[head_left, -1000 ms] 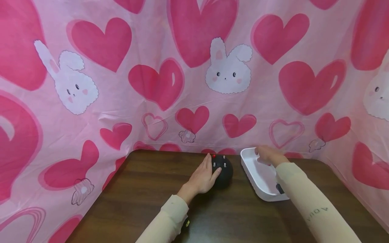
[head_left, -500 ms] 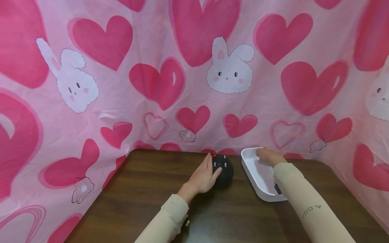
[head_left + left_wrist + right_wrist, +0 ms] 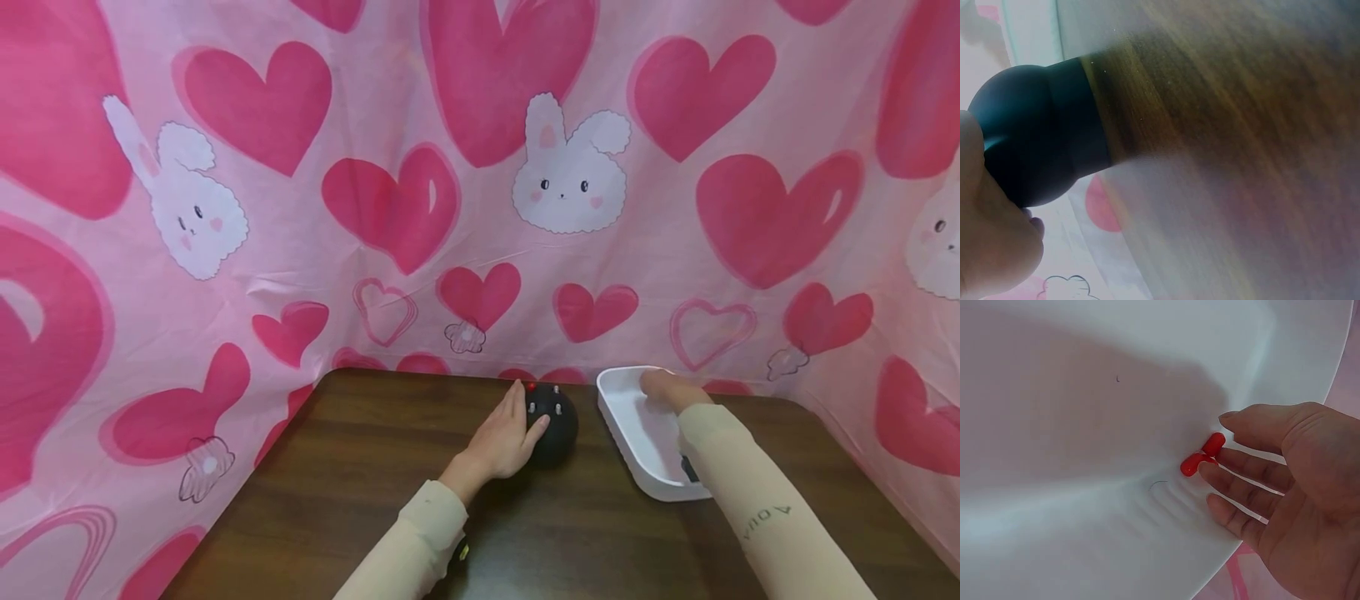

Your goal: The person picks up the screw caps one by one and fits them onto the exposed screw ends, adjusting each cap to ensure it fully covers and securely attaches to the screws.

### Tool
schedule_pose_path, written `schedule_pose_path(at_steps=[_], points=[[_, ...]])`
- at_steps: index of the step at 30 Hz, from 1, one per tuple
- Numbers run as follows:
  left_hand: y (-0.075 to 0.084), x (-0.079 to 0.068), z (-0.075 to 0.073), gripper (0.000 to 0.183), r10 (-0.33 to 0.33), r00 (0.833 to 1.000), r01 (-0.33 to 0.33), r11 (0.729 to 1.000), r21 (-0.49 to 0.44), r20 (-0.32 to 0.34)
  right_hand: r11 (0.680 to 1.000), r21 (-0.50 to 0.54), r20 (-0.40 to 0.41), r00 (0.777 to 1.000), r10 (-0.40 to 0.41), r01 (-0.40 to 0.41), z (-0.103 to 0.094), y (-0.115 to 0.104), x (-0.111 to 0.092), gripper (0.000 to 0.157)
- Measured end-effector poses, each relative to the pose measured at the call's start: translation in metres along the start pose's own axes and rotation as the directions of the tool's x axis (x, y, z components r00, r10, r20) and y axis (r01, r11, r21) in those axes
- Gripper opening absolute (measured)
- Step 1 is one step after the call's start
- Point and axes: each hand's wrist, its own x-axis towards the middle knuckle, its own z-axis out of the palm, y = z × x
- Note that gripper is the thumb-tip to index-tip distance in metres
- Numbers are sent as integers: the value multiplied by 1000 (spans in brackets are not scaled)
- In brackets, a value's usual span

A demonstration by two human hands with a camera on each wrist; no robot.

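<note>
The left hand [image 3: 501, 440] is resting against the near-left side of a black rounded base [image 3: 553, 425] on the bench [image 3: 360, 475], its fingers lying fairly straight along the curve rather than wrapping it; small pegs, one red-tipped [image 3: 531, 387] and others pale, are standing in the base's top just beyond the fingertips. The right hand [image 3: 1285, 481] is reaching into the white tray [image 3: 628, 433] that sits just to the right of the base, with its fingers loosely spread and their tips touching or all but touching a red peg piece [image 3: 1202, 455] lying against the tray's inner wall; no pinch is closed on it, as far as the wrist view shows. Apart from that red piece, the visible part of the tray is holding nothing, though a dark object [image 3: 688, 468] is showing near its close rim beside the sleeve, too hidden to name. The likely trouble from here is the piece skating up the smooth sloped wall under a fingertip instead of being caught, or the base rolling off if the left hand's light contact is eased.
</note>
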Motion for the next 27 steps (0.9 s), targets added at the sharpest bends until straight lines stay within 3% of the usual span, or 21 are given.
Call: schedule_pose_path(at_steps=[2, 8, 19, 27], points=[[0, 0, 0, 87, 2, 1000, -2, 1000, -4, -3, 995, -84, -15, 998, -60, 58, -1, 1, 2, 19], [2, -3, -1, 88, 5, 1000, -5, 1000, -21, -9, 1000, -13, 17, 1000, 12, -12, 1, 4, 7, 20], [4, -4, -2, 88, -23, 1000, 23, 1000, -18, 12, 987, -149, -12, 998, -63, 61, 9, 6, 17, 6], [4, -5, -4, 87, -21, 1000, 22, 999, -25, 20, 961, -257, -14, 994, -110, 102, 11, 6, 17, 7]])
